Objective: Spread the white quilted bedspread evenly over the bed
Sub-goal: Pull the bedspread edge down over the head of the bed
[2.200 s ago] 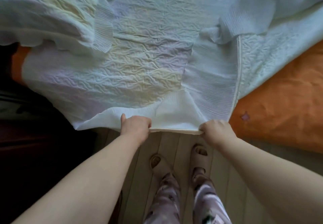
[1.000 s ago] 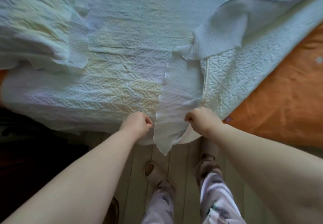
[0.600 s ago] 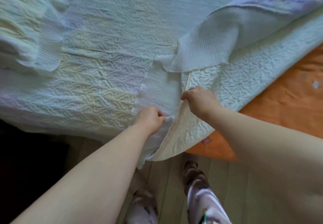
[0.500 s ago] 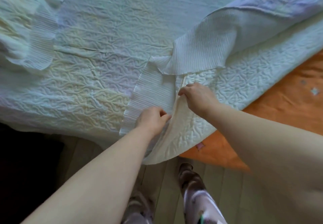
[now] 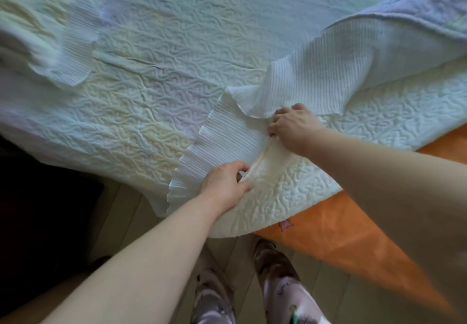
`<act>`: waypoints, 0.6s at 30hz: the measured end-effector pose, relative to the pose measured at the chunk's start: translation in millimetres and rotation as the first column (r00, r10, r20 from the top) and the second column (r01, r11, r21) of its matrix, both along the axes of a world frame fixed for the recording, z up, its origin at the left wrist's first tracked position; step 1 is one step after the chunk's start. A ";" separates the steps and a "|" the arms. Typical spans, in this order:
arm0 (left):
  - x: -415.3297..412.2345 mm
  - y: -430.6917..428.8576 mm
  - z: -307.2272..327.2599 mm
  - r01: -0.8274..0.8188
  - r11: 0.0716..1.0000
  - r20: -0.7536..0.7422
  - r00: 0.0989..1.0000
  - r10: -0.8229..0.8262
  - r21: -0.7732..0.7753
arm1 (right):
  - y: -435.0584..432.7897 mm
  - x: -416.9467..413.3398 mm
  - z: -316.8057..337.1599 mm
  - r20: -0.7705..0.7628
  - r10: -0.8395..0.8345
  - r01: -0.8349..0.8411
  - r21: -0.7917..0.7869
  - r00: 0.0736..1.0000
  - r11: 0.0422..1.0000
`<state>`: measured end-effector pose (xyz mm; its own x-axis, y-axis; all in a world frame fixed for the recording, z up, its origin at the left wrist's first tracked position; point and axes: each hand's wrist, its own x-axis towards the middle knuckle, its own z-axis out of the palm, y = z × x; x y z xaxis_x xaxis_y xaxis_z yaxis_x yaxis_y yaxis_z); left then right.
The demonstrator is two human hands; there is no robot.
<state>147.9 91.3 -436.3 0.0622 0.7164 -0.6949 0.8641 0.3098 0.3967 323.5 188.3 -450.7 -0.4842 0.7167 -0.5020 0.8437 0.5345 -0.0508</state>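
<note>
Bedspread (image 5: 156,111), soft and limp, is pinched along its piped seam (image 5: 257,164) by left hand (image 5: 225,184) and right hand (image 5: 294,126); it is best gripped there.

No words, labels, brands or numbers can be read anywhere: the white bedspread (image 5: 156,111) shows only stitched swirls, the orange sheet (image 5: 341,235) a small pink figure.

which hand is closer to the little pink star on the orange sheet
Left. The left hand grips the bedspread seam just up and left of the pink star. The right hand pinches the same seam farther up, well above the star.
</note>
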 end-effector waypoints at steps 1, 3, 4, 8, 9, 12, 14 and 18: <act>-1.5 1.4 1.2 0.008 1.000 -0.023 1.000 -0.008 0.010 | -0.4 1.1 3.3 0.012 0.020 -0.020 0.033 1.000 0.999; -4.9 4.7 3.4 0.024 0.999 -0.087 0.996 -0.020 0.039 | -3.0 4.5 10.5 0.005 0.036 -0.037 0.086 0.999 0.996; -4.7 5.3 4.8 0.030 0.998 -0.116 0.993 -0.024 0.054 | -6.4 8.9 14.1 -0.011 0.032 -0.031 0.098 0.999 0.995; 0.3 8.3 13.1 0.038 0.988 -0.181 0.984 -0.010 0.150 | -31.0 27.8 26.1 -0.192 0.006 0.041 0.243 0.981 0.969; 2.4 7.9 14.9 0.031 0.983 -0.178 0.984 0.001 0.179 | -39.7 32.4 29.8 -0.215 -0.004 0.066 0.281 0.977 0.958; 8.0 -1.3 18.7 -0.041 0.973 -0.132 0.989 0.073 0.228 | -76.1 49.5 34.5 -0.177 -0.060 0.120 0.350 0.982 0.929; 10.7 -10.8 18.9 -0.055 0.974 -0.111 0.991 0.081 0.221 | -101.0 60.1 36.5 -0.126 -0.101 0.143 0.392 0.987 0.909; 22.1 -29.7 20.0 -0.021 0.985 -0.038 0.999 0.028 0.172 | -139.8 77.8 33.6 -0.042 -0.235 0.233 0.393 0.971 0.889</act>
<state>170.0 61.6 -416.4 0.0176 0.8264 -0.5628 0.8734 0.2613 0.4111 401.3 48.5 -417.1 -0.2758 0.9480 -0.1586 0.9464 0.2967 0.1278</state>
